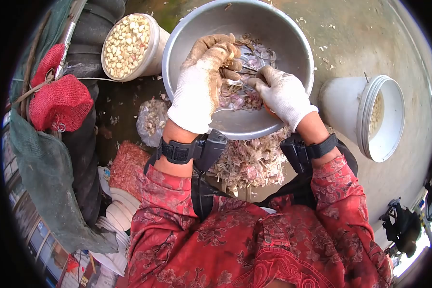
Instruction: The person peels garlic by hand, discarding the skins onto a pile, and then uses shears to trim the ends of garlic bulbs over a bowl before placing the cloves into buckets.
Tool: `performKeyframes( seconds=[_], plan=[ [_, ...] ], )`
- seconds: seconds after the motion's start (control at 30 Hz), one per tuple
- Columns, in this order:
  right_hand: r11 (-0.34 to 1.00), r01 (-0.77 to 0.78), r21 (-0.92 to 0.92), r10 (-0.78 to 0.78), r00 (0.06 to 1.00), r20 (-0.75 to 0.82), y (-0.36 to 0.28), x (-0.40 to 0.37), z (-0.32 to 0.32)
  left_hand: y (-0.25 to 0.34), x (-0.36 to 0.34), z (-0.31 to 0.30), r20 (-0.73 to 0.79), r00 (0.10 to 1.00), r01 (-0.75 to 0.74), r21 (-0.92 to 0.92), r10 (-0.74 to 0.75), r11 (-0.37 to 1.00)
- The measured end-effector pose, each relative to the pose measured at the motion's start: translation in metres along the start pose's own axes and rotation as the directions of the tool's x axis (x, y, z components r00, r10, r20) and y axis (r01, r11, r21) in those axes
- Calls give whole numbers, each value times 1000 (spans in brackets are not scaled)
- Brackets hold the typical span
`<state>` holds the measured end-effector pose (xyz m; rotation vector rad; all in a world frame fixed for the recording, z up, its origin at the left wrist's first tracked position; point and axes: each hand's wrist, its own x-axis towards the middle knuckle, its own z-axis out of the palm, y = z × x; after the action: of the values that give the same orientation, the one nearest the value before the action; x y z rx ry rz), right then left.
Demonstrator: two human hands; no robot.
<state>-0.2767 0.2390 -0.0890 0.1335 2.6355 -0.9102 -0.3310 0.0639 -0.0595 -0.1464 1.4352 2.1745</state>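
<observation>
Both my hands wear white knit gloves with brown-stained fingers and are over a wide metal basin (175,29). My left hand (201,77) is closed, its fingers curled around a pale garlic clove (232,54) that is mostly hidden. My right hand (284,92) is wrapped round a small knife (247,70). Its thin blade points toward my left fingers, and a bit of orange handle shows under the palm. Papery garlic skins (237,98) lie in the basin below my hands.
A white bucket full of peeled cloves (127,46) stands at upper left. Another white bucket (343,103) at right holds some cloves. A heap of skins (249,165) lies in front of the basin. A clear bag (152,122) and red mesh sacks (65,103) are at left.
</observation>
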Motion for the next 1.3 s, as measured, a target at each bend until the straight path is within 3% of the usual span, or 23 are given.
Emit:
performKeyframes(
  seconds=[0.03, 0.1, 0.3, 0.37, 0.43, 0.5, 0.53, 0.57, 0.67, 0.7, 0.8, 0.9, 1.07, 1.3],
  plan=[
    [1000, 1, 0, -1, 1000, 1, 1, -1, 3, 1, 0, -1, -1, 1000, 0, 0, 0, 1000],
    [983, -15, -182, 44, 987, 153, 5, -1, 12, 3, -1, -2, -37, 999, 22, 60, -20, 998],
    [984, -43, -173, 77, 977, 197, 0, 2, 7, 11, -2, -3, -144, 985, 98, 25, -93, 995],
    [994, -90, 56, 81, 986, 149, -3, 2, 1, 12, -1, -1, -191, 976, 99, -23, -102, 995],
    [990, -111, 93, 99, 988, 122, -8, 2, -8, 13, -2, -2, -196, 976, 106, 47, -95, 993],
    [926, -200, 319, 188, 980, 68, -14, 0, -19, 14, -3, 5, -254, 963, 104, 33, -92, 994],
    [898, -163, 409, 173, 985, 13, -5, 2, -10, 14, -3, 6, -277, 958, 80, 11, -74, 997],
    [897, -163, 411, 173, 985, 14, -2, 3, -10, 14, -4, 8, -300, 952, 58, -11, -59, 998],
    [730, -247, 637, 178, 969, 172, -9, 0, -28, 21, -7, 19, -341, 937, 31, -120, -71, 992],
    [728, -248, 639, 179, 969, 172, -9, -2, -30, 17, -7, 14, -340, 938, 33, -118, -71, 992],
    [438, -159, 885, 98, 987, 129, -9, -8, -31, 6, -6, -4, -250, 968, 8, -76, -27, 997],
    [314, -190, 930, 32, 981, 190, -13, -15, -34, 5, -10, -2, -197, 980, -15, -133, -12, 991],
    [343, -262, 902, -9, 960, 282, -26, -27, -31, 10, -16, 17, -305, 951, -29, 56, 45, 998],
    [406, -284, 868, 11, 952, 307, -36, -32, -25, -2, -19, 8, -182, 980, -62, 98, 79, 993]
  ],
)
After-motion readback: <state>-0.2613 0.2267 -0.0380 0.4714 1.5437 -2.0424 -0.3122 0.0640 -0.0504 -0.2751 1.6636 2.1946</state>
